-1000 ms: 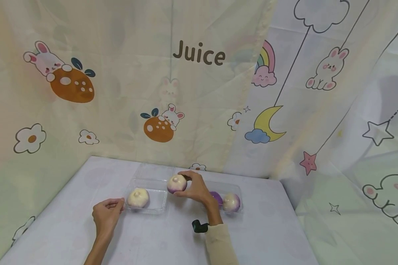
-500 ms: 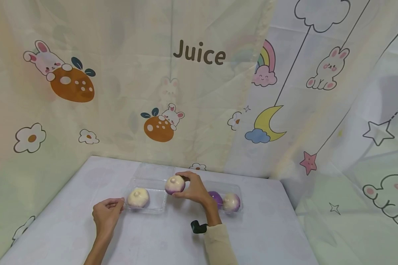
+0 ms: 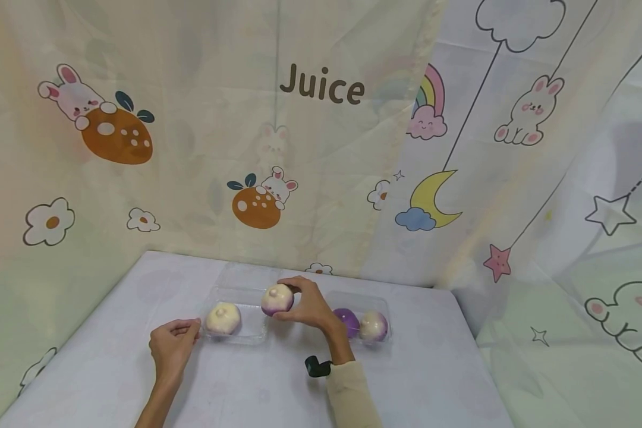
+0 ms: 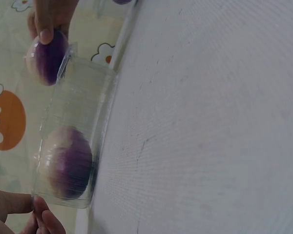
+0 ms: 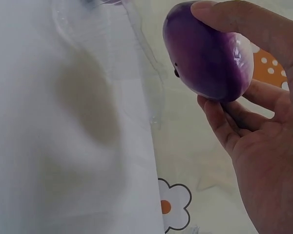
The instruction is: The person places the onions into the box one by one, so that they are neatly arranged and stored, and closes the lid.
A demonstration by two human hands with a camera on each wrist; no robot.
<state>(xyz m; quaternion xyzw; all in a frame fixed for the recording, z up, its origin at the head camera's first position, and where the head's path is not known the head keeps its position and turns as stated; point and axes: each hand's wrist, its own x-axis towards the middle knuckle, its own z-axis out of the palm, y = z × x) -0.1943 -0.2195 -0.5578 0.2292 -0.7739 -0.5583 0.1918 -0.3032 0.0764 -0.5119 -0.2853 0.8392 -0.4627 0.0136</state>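
Observation:
My right hand (image 3: 309, 306) holds a round turnip-like toy (image 3: 277, 299), cream on top with a small knob and purple below. It is up off the table, by the right end of a clear plastic box (image 3: 254, 340). In the right wrist view, thumb and fingers grip the toy (image 5: 207, 58) from opposite sides, and a small dark dot shows on its purple face. My left hand (image 3: 173, 348) pinches the box's left edge between thumb and fingers. A similar toy (image 3: 223, 319) sits in the left half of this box; the right half holds nothing.
A second clear box (image 3: 387, 303) stands to the right, behind my right forearm, with a purple toy (image 3: 346, 323) and a cream-and-purple toy (image 3: 373, 326) inside. The left box's clear lid (image 3: 246, 275) lies folded back toward the printed curtain (image 3: 192, 178) behind the white table (image 3: 246, 386).
My right hand has moved a little left with the toy, toward the left box's right half. More of the purple toy in the right box now shows. My left hand has stayed in place.

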